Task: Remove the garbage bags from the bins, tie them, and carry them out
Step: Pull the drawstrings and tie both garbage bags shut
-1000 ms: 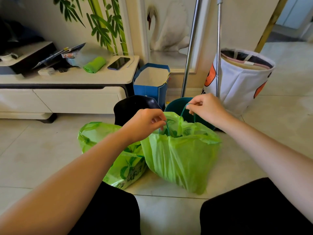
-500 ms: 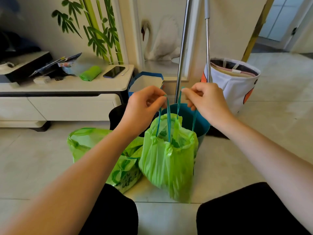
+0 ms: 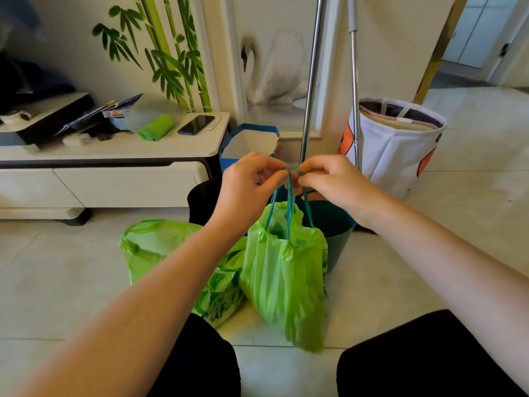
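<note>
A green garbage bag (image 3: 283,276) hangs just above the floor tiles by its teal drawstrings (image 3: 290,196), its mouth cinched narrow. My left hand (image 3: 249,184) and my right hand (image 3: 329,179) meet above it, both pinching the drawstrings where they cross. A second green garbage bag (image 3: 160,247) with printed lettering lies slumped on the floor to the left, touching the first. Behind the bags stand a teal bin (image 3: 335,236) and a black bin (image 3: 204,199), both partly hidden.
A low white cabinet (image 3: 114,173) at left carries a phone (image 3: 196,124), a green cloth and clutter. A blue paper bag (image 3: 249,144), two metal poles (image 3: 312,90) and a white fabric basket (image 3: 400,144) stand along the wall. My dark-clad knees are at the bottom edge.
Both hands lifted the drawstrings and pulled the bag's mouth narrow. The hands then came together, and the strings now cross between my fingers.
</note>
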### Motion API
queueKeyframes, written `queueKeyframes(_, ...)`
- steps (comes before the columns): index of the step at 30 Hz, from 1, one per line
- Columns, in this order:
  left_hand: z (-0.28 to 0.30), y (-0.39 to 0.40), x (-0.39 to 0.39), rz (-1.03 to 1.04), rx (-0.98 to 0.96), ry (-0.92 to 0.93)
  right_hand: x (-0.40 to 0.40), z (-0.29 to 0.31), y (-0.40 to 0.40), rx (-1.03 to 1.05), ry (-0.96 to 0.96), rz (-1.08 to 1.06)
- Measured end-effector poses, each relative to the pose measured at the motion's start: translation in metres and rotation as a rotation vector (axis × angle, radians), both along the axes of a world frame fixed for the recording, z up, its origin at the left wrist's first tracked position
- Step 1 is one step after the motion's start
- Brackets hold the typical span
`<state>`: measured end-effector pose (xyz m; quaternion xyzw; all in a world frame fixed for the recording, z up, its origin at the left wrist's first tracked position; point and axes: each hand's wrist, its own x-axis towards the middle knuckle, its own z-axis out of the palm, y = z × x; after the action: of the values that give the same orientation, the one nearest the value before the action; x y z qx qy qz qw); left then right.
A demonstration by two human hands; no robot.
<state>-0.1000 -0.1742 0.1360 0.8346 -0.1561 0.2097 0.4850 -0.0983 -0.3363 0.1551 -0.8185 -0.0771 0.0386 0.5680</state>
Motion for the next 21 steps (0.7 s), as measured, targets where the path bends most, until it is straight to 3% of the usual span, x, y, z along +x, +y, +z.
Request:
queueKeyframes(6,-0.002,0.000,0.004,-0.003,-0.005,0.015,-0.002,-0.002,0.001,0.029,0.085,0.074)
queueKeyframes(10,-0.009,0.005,0.009,-0.015,-0.073,0.191,-0.002,0.001,-0.002,0.073,-0.019,0.019)
queueKeyframes(12,-0.015,0.010,0.015,-0.058,0.002,0.283,-0.002,0.002,-0.003,0.102,-0.069,-0.001)
queueKeyframes(16,-0.042,0.002,0.008,-0.347,0.339,0.569,-0.003,0.000,-0.002,0.126,-0.120,0.007)
queueKeyframes(18,-0.053,-0.011,0.003,-0.362,0.426,0.548,-0.004,0.000,-0.001,0.137,-0.134,0.018)
queueKeyframes(21,-0.062,-0.035,-0.001,-0.274,0.312,0.412,-0.006,-0.001,-0.001,0.019,-0.253,0.034)
